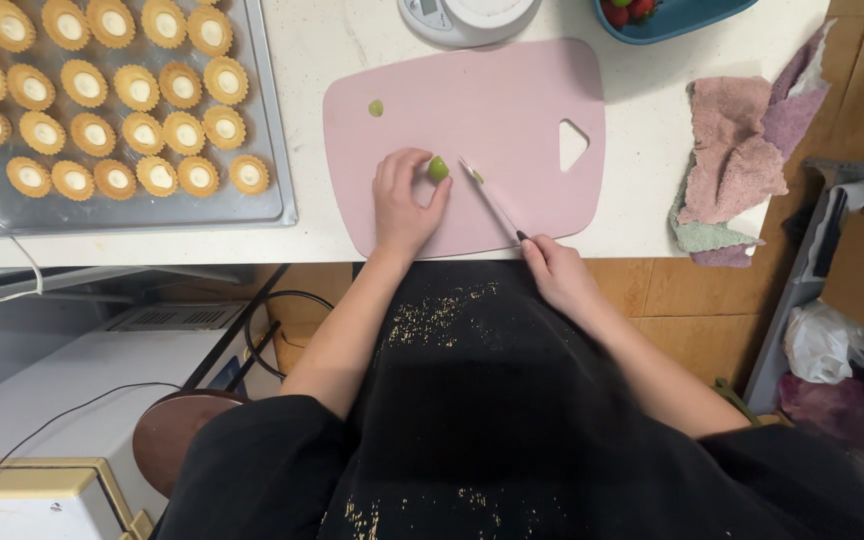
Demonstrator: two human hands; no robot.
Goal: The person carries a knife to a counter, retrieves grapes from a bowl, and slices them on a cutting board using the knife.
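A pink cutting board [512, 110] lies on the white counter. My left hand [402, 205] rests on the board and pinches a small green fruit piece [438, 168] between thumb and fingers. My right hand [557, 272] grips the handle of a thin knife [492, 198], whose blade points up-left toward the green piece; a tiny green bit sits at the blade tip. Another green piece [376, 107] lies alone near the board's upper left.
A metal tray [267, 150] with several small filled tart shells sits at the left. A white kitchen scale [467, 15] and a blue bowl [672, 18] of strawberries stand at the back. Folded cloths [737, 150] lie at the right.
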